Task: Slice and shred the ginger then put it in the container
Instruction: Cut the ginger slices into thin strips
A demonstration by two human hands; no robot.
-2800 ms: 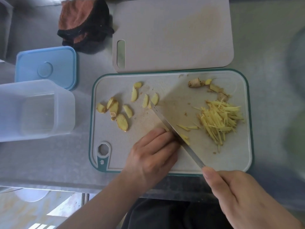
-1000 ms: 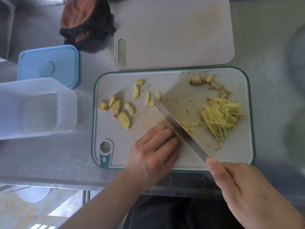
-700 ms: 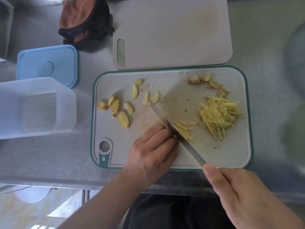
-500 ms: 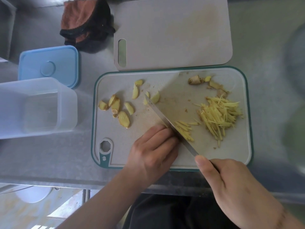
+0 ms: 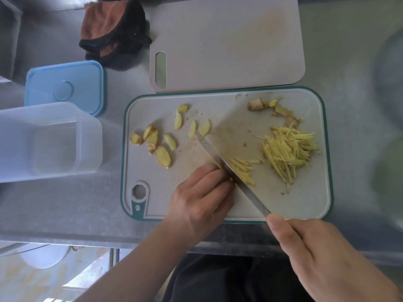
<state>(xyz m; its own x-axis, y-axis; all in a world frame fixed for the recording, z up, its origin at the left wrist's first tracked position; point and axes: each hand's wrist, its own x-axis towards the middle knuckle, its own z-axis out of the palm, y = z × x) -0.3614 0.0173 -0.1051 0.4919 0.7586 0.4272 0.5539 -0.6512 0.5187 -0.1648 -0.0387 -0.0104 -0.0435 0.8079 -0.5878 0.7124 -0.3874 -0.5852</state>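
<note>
A: What lies on the near cutting board [image 5: 305,203]?
B: Ginger slices [image 5: 162,156] left, shreds [image 5: 287,149] right, the knife [image 5: 229,168] between.
A: And elsewhere on the tabletop [image 5: 65,203]?
B: Container [image 5: 50,138] left; lid [image 5: 65,86] behind it; second board [image 5: 226,42] farther.

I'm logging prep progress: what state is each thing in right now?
container: open, holds no ginger
blue lid: off, behind the container
ginger slices: uncut, left on board
ginger shreds: piled at right
knife: blade on board, cutting
left hand: steadying ginger beside the blade
right hand: grips knife
</note>
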